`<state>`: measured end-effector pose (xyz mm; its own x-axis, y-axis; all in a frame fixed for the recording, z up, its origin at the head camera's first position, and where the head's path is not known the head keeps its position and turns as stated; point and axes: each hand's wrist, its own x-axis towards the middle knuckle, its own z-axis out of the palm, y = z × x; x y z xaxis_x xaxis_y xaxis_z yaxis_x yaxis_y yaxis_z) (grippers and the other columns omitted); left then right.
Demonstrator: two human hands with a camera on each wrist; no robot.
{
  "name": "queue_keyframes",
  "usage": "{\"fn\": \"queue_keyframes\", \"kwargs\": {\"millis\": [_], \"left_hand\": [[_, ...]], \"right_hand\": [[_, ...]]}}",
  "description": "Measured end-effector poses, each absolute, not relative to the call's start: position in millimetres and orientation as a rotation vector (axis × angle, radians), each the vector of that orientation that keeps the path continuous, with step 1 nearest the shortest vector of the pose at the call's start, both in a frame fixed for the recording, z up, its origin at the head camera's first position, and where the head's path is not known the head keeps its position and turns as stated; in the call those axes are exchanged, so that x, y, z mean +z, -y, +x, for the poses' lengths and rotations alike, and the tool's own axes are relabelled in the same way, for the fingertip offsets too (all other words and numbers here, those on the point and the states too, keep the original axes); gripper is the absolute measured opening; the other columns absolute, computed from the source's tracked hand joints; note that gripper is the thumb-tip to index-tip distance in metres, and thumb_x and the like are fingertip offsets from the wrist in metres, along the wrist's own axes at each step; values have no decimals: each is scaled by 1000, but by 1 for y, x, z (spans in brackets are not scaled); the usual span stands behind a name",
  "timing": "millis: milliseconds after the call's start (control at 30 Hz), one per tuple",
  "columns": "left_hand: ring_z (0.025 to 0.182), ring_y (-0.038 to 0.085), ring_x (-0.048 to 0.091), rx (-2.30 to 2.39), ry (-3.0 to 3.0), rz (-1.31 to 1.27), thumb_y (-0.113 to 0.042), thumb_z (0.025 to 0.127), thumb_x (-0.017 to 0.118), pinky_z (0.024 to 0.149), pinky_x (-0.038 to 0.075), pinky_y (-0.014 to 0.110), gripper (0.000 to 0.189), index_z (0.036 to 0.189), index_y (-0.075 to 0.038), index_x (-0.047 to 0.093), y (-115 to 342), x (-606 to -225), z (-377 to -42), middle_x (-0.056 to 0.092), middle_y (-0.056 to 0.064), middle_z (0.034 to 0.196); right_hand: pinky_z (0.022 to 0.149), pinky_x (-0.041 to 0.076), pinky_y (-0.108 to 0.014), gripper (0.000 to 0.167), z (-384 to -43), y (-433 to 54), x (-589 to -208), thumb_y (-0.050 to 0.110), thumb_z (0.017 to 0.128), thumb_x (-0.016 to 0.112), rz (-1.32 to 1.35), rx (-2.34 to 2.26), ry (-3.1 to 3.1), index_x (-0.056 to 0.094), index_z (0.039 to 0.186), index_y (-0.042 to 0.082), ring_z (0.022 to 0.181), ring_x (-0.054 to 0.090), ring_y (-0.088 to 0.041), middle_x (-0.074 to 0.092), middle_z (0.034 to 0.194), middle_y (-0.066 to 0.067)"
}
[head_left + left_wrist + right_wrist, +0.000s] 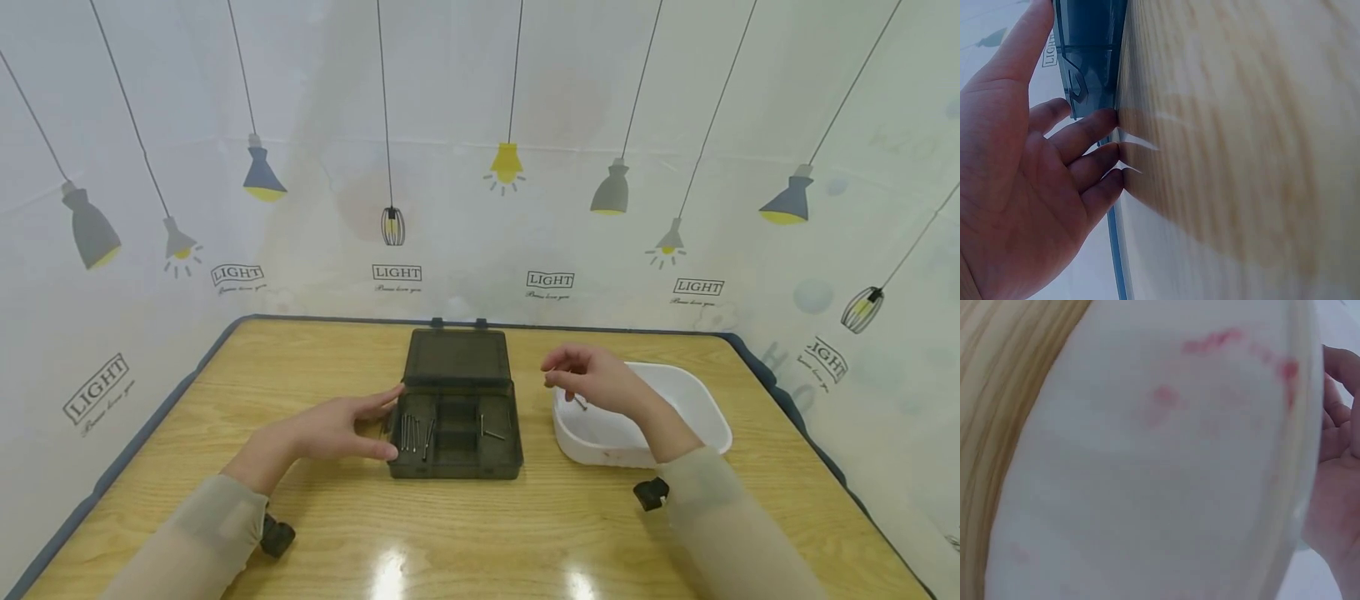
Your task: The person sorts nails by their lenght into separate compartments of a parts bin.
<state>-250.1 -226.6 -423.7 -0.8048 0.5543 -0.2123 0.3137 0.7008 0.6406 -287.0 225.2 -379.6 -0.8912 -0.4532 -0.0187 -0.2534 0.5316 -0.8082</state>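
Observation:
A dark translucent organizer box (pixel 455 467) lies with its lid (pixel 457 354) folded back. Several long screws (pixel 411 433) sit in its left compartment, and a few small ones (pixel 491 433) in the right. My left hand (pixel 333 429) rests at the box's left side, thumb at the front corner and fingers fairly straight; in the left wrist view its fingertips touch the tabletop. Over the left rim of a white plastic basin (pixel 600 454), my right hand (pixel 600 379) has thumb and forefinger pinched together. A small screw (pixel 581 404) shows right under its fingers. The pinched fingertips are mostly hidden in the right wrist view.
The wooden table (pixel 480 533) ends at a dark blue edge before a white curtain printed with lamps. Reddish smudges (pixel 1222 340) mark the basin's outer wall. Black wrist cameras (pixel 651 493) hang under both sleeves.

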Motion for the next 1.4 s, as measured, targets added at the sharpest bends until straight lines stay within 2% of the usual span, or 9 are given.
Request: {"fn": "queue_keyframes", "kwargs": {"millis": [100, 333, 433, 600, 767, 933, 1233, 1400], "left_hand": [[163, 39, 40, 846, -2519, 673, -60, 95, 81, 132, 26, 70, 108, 178, -27, 20, 226, -423, -250, 44, 12, 175], [163, 39, 39, 841, -2518, 678, -61, 95, 81, 132, 25, 71, 109, 178, -27, 19, 227, -423, -251, 44, 12, 174], [163, 40, 39, 838, -2522, 680, -61, 95, 81, 132, 25, 71, 109, 178, -27, 19, 227, -424, -251, 44, 12, 174], [163, 40, 40, 835, -2526, 681, -61, 95, 81, 132, 26, 71, 109, 178, -26, 19, 226, -424, -250, 45, 12, 174], [162, 39, 41, 835, -2528, 680, -61, 95, 81, 132, 26, 70, 109, 178, -25, 20, 226, -424, -250, 45, 13, 174], [163, 40, 40, 825, -2538, 680, -61, 95, 81, 132, 26, 70, 109, 178, -26, 20, 226, -424, -251, 45, 13, 173], [163, 41, 39, 820, -2541, 680, -62, 95, 81, 132, 26, 71, 109, 178, -28, 20, 226, -427, -254, 47, 13, 172], [163, 41, 39, 824, -2534, 680, -63, 95, 80, 131, 26, 72, 109, 178, -29, 20, 227, -427, -254, 46, 12, 173]], "right_hand": [[77, 64, -42, 20, -292, -245, -384, 20, 110, 67, -535, -1290, -2550, 72, 124, 7, 93, 72, -40, 77, 118, -22], [66, 55, -31, 25, -301, -286, -402, 20, 107, 71, -442, -1165, -2573, 73, 128, 7, 83, 69, -24, 76, 112, -20], [67, 56, -33, 28, -301, -296, -407, 20, 106, 71, -396, -1104, -2566, 72, 132, 7, 81, 66, -22, 75, 104, -16], [66, 51, -32, 35, -300, -304, -417, 20, 105, 73, -343, -1024, -2543, 68, 138, 11, 76, 62, -20, 67, 89, -7], [66, 49, -30, 39, -304, -305, -425, 21, 104, 76, -341, -1002, -2525, 65, 140, 13, 75, 60, -19, 64, 86, -4], [68, 50, -30, 38, -306, -305, -429, 19, 103, 77, -325, -995, -2535, 66, 138, 11, 76, 60, -18, 63, 86, -4], [70, 52, -29, 20, -306, -304, -434, 18, 102, 76, -350, -993, -2556, 71, 120, 9, 77, 61, -17, 66, 89, -4], [70, 51, -30, 16, -305, -303, -434, 18, 103, 75, -364, -987, -2560, 72, 115, 7, 76, 60, -17, 66, 88, -4]]}}
